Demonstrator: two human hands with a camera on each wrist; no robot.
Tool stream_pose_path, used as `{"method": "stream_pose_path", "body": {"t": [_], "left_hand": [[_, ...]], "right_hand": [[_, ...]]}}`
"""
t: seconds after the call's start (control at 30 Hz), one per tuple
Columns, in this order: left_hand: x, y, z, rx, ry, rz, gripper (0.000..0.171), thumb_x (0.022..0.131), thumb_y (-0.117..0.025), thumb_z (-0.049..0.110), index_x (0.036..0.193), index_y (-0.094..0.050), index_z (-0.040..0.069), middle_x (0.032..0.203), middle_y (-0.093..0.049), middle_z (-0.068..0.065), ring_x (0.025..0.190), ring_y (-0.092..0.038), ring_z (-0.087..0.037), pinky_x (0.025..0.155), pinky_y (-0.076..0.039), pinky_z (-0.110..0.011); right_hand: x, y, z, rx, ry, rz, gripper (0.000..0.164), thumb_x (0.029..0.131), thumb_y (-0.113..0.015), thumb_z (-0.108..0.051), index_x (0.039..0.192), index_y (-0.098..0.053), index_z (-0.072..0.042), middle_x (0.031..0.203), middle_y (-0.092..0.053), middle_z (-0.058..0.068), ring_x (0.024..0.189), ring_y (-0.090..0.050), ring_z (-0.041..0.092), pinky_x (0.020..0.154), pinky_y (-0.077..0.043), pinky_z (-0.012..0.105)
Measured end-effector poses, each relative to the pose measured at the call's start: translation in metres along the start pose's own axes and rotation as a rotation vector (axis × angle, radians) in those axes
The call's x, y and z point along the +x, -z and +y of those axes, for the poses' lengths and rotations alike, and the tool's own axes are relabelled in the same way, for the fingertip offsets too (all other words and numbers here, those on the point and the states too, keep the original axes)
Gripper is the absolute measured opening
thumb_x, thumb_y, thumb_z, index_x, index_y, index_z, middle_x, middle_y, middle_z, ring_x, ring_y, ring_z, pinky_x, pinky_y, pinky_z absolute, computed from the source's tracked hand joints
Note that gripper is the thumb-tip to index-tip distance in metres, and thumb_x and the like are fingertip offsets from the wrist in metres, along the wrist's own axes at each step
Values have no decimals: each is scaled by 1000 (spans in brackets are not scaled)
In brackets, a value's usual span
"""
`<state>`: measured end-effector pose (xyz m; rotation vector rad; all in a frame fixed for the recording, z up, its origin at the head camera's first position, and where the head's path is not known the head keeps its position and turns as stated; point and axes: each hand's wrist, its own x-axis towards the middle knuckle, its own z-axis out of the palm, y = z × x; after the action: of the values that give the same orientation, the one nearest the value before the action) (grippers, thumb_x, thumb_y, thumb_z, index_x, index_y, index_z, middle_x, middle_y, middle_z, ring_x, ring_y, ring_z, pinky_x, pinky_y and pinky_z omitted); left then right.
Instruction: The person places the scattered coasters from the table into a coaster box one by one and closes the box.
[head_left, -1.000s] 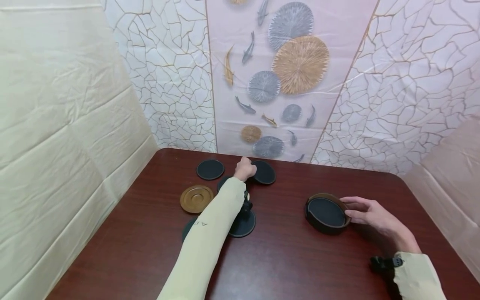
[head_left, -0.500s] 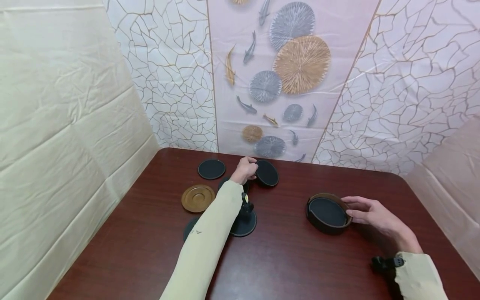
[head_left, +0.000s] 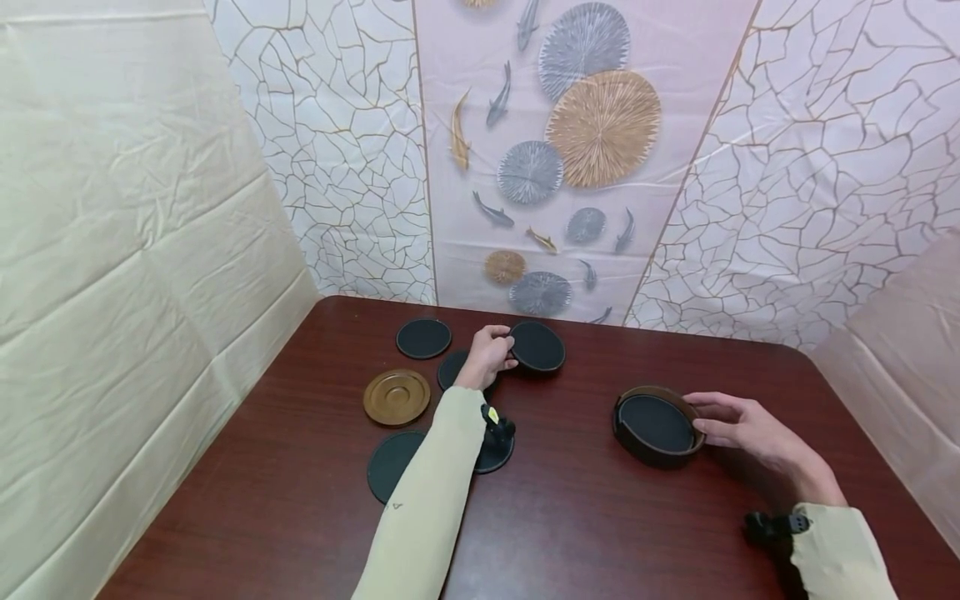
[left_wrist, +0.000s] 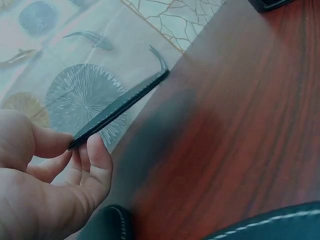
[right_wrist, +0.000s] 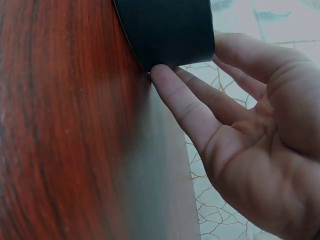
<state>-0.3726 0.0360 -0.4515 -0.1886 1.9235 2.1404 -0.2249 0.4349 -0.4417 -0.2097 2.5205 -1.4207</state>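
My left hand (head_left: 487, 358) pinches the near edge of a round black coaster (head_left: 537, 347) between thumb and fingers, toward the back of the table. In the left wrist view this coaster (left_wrist: 120, 110) is seen nearly edge-on, tilted, with its shadow on the wood below. White stitching runs round its rim. At the right, my right hand (head_left: 750, 433) grips the side of a round black coaster holder (head_left: 651, 455), which has a black coaster (head_left: 656, 423) inside. The right wrist view shows fingertips low on the holder's wall (right_wrist: 170, 32) and a digit at its upper edge.
More black coasters lie at the left: one at the back (head_left: 423, 338), one partly under my left hand (head_left: 452, 367), and two partly hidden by my forearm, at its left (head_left: 392, 462) and right (head_left: 495, 458). A brown disc (head_left: 396, 398) with a ringed centre lies among them.
My left hand has turned and drawn slightly nearer, and the coaster in it has shifted a little right. My left forearm has swung right, uncovering more of the front-left coaster. The right hand stays put.
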Motion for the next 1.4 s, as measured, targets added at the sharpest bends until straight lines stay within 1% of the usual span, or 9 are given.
{"method": "stream_pose_path", "body": {"t": [0.13,0.23,0.37,0.47,0.63,0.87,1.03,1.23,1.4], "left_hand": [[-3,0,-6,-55,4,14,28,101,-52,9,128,-54,9,113,-55,-11,69,-55,-16,65,-55,-28],[-5,0,-7,-79,-11,14,29,100,-52,9,130,-54,9,107,-55,-10,70,-54,-16,65,-55,-28],[-10,1,-5,-101,-34,5,35,101,-52,10,135,-51,8,105,-54,-8,73,-54,-16,69,-56,-30],[-14,2,-4,-123,-38,2,38,101,-51,10,139,-49,7,104,-53,-7,75,-55,-17,74,-56,-32],[-18,1,-6,-155,-36,-2,35,101,-53,9,136,-50,8,102,-54,-7,74,-56,-16,74,-56,-33],[-22,-8,-14,-138,-39,-28,31,100,-53,9,131,-52,10,99,-55,-8,72,-57,-15,73,-57,-33],[-26,-18,-21,-128,-37,-52,30,101,-53,9,130,-52,10,101,-56,-8,71,-57,-16,70,-56,-31],[-31,-26,-21,-115,-48,-75,31,101,-53,10,131,-52,11,103,-58,-9,71,-58,-15,67,-56,-28],[-34,-31,-20,-103,-67,-85,31,100,-54,10,131,-52,10,105,-60,-10,72,-58,-16,71,-57,-31]], "right_hand": [[0,0,0,-2,1,-3,58,93,-69,-20,142,-45,0,133,-54,31,96,-69,10,78,-59,28],[1,0,2,-10,1,-8,59,93,-69,-21,142,-45,0,133,-54,31,96,-69,10,79,-59,28],[1,1,2,-17,1,-9,58,93,-68,-21,142,-45,0,133,-55,31,97,-69,10,79,-59,28],[1,1,1,-8,0,-9,58,93,-68,-20,142,-45,0,133,-54,31,97,-69,10,79,-59,28],[0,1,0,-1,5,-13,58,93,-68,-20,142,-44,1,133,-54,32,96,-68,10,79,-58,28],[1,2,1,2,6,-19,58,94,-67,-19,142,-44,0,134,-54,31,97,-68,10,79,-59,29],[1,2,0,-7,-7,-21,58,94,-68,-21,143,-44,-1,133,-55,30,97,-68,10,79,-58,28],[0,3,-1,-35,-29,-12,59,93,-69,-25,143,-45,-4,134,-56,29,97,-68,10,79,-58,26],[0,2,-1,-39,-21,-9,58,93,-68,-24,142,-45,-3,134,-55,29,97,-68,10,79,-58,27]]}}
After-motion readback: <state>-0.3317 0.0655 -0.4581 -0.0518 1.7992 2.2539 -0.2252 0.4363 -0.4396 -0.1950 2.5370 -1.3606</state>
